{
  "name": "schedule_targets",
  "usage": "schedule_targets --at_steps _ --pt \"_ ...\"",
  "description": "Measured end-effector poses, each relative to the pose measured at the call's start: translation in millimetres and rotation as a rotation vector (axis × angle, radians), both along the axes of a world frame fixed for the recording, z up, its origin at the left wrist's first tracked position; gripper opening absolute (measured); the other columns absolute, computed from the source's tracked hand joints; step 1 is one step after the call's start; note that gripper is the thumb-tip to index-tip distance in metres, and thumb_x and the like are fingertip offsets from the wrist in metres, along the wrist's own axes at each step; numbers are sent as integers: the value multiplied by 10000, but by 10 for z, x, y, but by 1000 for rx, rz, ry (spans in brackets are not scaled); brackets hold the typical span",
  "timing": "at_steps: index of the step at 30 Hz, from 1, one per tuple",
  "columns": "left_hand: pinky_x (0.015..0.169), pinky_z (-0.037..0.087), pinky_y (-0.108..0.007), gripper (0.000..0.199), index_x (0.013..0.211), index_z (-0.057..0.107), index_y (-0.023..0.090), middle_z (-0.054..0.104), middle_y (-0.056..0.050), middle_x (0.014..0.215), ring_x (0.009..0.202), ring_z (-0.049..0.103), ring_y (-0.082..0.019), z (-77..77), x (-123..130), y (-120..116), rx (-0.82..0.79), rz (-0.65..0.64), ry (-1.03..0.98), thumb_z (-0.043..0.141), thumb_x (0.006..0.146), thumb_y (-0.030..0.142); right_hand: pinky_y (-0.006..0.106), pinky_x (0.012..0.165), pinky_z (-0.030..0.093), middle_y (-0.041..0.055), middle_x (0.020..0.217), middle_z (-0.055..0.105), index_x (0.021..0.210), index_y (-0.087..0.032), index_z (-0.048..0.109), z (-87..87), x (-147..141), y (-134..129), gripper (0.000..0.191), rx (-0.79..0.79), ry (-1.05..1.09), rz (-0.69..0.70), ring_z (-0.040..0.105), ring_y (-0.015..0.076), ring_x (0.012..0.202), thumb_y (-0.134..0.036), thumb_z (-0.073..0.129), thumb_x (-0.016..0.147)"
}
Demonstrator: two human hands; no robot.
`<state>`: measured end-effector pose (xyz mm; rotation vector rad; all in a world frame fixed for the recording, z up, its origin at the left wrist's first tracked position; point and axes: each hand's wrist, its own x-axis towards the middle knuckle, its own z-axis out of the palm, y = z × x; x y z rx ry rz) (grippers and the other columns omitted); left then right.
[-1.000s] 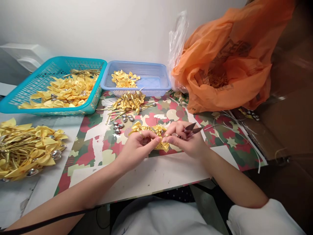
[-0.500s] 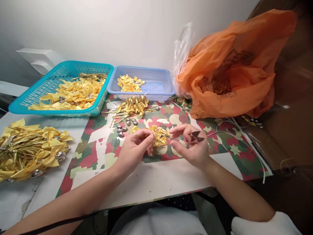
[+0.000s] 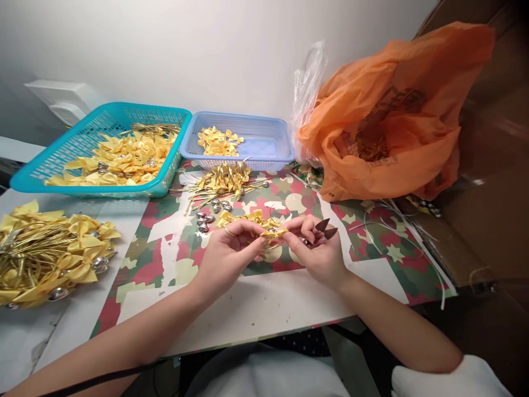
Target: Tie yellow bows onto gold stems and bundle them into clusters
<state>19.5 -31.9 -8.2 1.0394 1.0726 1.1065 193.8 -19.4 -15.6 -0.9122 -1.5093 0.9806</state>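
Over the patterned sheet, my left hand (image 3: 225,256) and my right hand (image 3: 322,255) meet fingertip to fingertip. Both pinch a small yellow ribbon bow (image 3: 274,234), one end each. Tucked in my right palm is a pair of scissors (image 3: 327,227), its two dark pointed blades sticking out past the fingers; the handles are mostly hidden. More yellow bows (image 3: 254,216) lie just behind the fingers, partly covered by them. Beyond my left hand sit several silver beads (image 3: 202,221) and a bundle of yellow bows on gold wire stems (image 3: 227,179).
A teal basket (image 3: 28,179) of yellow bows stands at back left, beside a blue basket (image 3: 268,148) with loose bows. A large heap of gold-stemmed bows (image 3: 53,253) lies at left. An orange plastic bag (image 3: 397,127) fills the back right, with white strips (image 3: 413,223) near it.
My right hand has moved left to meet my left hand, and its fingers have closed on the bow. The scissors stay in the right palm.
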Motion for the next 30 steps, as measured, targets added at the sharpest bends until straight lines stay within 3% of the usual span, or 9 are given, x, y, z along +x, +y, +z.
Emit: schedule_targets --at_steps 5,12,17,22,30 --pt "481 496 -204 232 769 678 194 619 25 538 551 618 -132 -20 -13 6 -27 -20 -8 839 670 327 308 599 557 50 825 753 596 -233 291 23 -8 -13 424 113 -42 -4 701 171 719 -147 630 835" --pt "500 504 -186 213 791 706 162 660 9 587 514 593 -95 -60 -60 64 -117 -120 -126 765 754 363 258 520 499 52 823 765 606 -223 316 2 43 3 404 313 -155 -19 705 158 687 -82 619 833" --pt "441 448 -150 212 782 695 169 666 31 612 473 557 -63 -10 -35 49 -141 -125 -108 840 673 277 229 480 464 39 788 765 615 -221 338 -4 42 8 388 415 -179 -2 705 148 666 -52 621 821" --pt "412 396 -128 173 708 681 168 640 43 546 427 504 -35 2 -18 29 -142 -106 -128 833 682 246 263 531 520 43 762 761 583 -230 296 6 2 -3 433 256 -114 -20 712 170 682 -115 641 816" --pt "388 364 -134 183 636 653 166 534 81 423 343 371 -11 13 -2 24 -121 -57 -52 827 664 214 292 581 553 43 770 754 605 -236 283 -23 -22 30 441 -153 59 30 691 166 662 -227 687 782"
